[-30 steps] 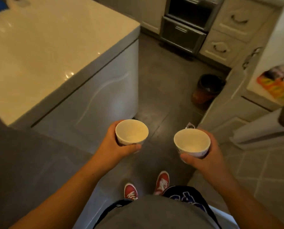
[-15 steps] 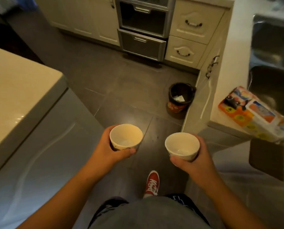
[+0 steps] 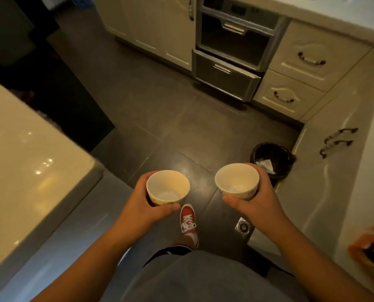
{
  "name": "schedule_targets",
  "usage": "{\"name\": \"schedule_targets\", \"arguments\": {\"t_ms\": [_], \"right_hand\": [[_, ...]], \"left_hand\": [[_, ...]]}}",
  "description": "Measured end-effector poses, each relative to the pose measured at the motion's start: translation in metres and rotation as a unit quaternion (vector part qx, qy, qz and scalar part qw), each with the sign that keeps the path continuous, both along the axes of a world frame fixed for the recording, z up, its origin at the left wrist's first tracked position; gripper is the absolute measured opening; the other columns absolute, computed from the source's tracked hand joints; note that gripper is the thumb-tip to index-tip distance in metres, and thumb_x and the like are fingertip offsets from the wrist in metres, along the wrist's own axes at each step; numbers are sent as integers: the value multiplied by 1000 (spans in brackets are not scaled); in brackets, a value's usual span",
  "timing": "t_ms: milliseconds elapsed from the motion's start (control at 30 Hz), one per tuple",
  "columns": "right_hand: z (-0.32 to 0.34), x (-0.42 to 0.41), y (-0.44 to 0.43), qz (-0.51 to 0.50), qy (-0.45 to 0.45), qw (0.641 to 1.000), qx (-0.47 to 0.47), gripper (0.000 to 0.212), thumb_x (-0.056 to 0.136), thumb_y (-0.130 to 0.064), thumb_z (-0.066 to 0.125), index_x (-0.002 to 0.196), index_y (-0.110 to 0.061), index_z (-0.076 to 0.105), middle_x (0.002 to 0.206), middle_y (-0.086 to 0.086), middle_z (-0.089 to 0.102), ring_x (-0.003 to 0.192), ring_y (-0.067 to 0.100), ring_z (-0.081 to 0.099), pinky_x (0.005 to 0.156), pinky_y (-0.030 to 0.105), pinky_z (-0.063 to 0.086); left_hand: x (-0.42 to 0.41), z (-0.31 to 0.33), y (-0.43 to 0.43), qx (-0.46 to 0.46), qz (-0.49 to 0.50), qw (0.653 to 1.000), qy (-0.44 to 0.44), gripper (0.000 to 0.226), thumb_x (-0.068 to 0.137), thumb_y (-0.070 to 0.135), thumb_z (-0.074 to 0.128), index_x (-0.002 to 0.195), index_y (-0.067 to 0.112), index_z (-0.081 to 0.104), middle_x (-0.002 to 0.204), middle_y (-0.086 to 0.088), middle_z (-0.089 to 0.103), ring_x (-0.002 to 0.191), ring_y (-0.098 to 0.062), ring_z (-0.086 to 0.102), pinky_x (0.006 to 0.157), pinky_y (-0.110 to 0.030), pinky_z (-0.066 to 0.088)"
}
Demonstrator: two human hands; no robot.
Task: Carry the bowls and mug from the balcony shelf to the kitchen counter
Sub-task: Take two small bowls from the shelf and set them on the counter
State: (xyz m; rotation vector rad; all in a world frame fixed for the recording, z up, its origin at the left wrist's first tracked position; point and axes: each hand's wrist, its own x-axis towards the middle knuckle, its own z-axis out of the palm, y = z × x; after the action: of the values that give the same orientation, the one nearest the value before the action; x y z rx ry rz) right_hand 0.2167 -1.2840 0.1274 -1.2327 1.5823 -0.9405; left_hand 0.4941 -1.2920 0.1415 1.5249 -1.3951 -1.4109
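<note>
I hold two small white bowls upright over the dark kitchen floor, both empty inside. My left hand (image 3: 144, 204) wraps around the left bowl (image 3: 168, 187), thumb across its near side. My right hand (image 3: 260, 202) grips the right bowl (image 3: 237, 182) the same way. The two bowls are about a hand's width apart and level. The kitchen counter (image 3: 362, 192) runs along the right side, close to my right hand. No mug is in view.
A glossy white island top (image 3: 18, 171) stands at the left. Cream drawers (image 3: 308, 59) and a steel oven unit (image 3: 231, 51) line the far wall. A black bin (image 3: 271, 159) sits by the right cabinets, a floor drain (image 3: 243, 227) near my red shoe (image 3: 188, 221).
I have walked forward and turned left: the island slid left, the oven and drawers came nearer, the bin sits just past my right hand. Both bowls stay held.
</note>
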Motion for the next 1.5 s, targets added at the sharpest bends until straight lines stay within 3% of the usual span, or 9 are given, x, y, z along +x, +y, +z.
{"name": "schedule_targets", "arguments": {"t_ms": [200, 300, 467, 567, 667, 833, 1033, 1200, 1500], "right_hand": [[10, -30, -74, -49, 10, 999, 18, 83, 57, -26, 92, 117, -52, 42, 111, -37, 53, 106, -16, 53, 82, 14, 47], [15, -53, -99, -87, 19, 996, 27, 85, 59, -18, 92, 126, -36, 44, 122, -8, 56, 112, 8, 55, 87, 27, 50], [14, -90, -144, -117, 35, 991, 57, 93, 61, -13, 91, 137, -26, 40, 127, -1, 54, 118, 20, 52, 92, 35, 50], [6, -113, -183, -107, 35, 992, 59, 88, 60, -15, 91, 130, -35, 41, 123, -7, 54, 115, 18, 52, 88, 31, 49], [0, -137, -234, -80, 21, 995, 54, 84, 59, -20, 92, 119, -48, 42, 118, -20, 54, 111, 7, 54, 87, 29, 51], [4, -159, -338, 13, -6, 999, 46, 85, 54, -29, 92, 113, -61, 41, 105, -43, 51, 102, -21, 50, 62, 2, 50], [9, -126, -470, 153, -17, 987, 45, 89, 50, -39, 90, 122, -54, 41, 115, -29, 51, 106, -7, 54, 66, 3, 50], [4, -56, -562, 243, -16, 969, 36, 91, 44, -48, 87, 121, -56, 40, 113, -33, 49, 106, -5, 54, 65, 3, 50], [-4, 57, -694, 286, -14, 958, 20, 81, 58, -16, 92, 116, -46, 44, 115, -19, 53, 98, -16, 55, 71, 5, 51]], "left_hand": [[-34, -5, -123, 18, -27, 999, 20, 75, 57, 31, 88, 118, 42, 46, 115, 16, 59, 101, 7, 59, 76, -19, 53], [-62, 0, -177, 29, -63, 997, 46, 75, 58, 26, 89, 119, 38, 47, 114, 13, 59, 97, 10, 60, 71, -11, 52], [-105, -4, -252, 37, -93, 993, 61, 78, 65, 14, 87, 126, 33, 42, 119, 11, 55, 99, 9, 58, 70, -7, 50], [-126, -9, -293, 42, -88, 994, 54, 79, 65, 17, 87, 127, 37, 42, 119, 14, 54, 105, -4, 58, 71, -10, 53], [-145, -13, -334, 36, -64, 996, 51, 77, 65, 16, 88, 124, 39, 45, 119, 12, 56, 105, -4, 59, 73, -14, 54], [-156, -2, -384, 39, 14, 998, 43, 77, 55, 27, 90, 119, 42, 48, 113, 20, 58, 101, 7, 59, 75, -17, 55], [-131, 10, -411, 39, 135, 990, 33, 76, 48, 44, 89, 111, 59, 48, 104, 34, 59, 101, 8, 58, 70, -12, 54], [-80, 5, -435, 40, 218, 975, 3, 78, 53, 51, 87, 117, 56, 43, 111, 35, 55, 104, 11, 55, 70, -11, 54], [32, -11, -544, 37, 275, 960, 24, 81, 54, 42, 91, 121, 47, 46, 110, 31, 58, 106, 6, 57, 73, -13, 54]]}}
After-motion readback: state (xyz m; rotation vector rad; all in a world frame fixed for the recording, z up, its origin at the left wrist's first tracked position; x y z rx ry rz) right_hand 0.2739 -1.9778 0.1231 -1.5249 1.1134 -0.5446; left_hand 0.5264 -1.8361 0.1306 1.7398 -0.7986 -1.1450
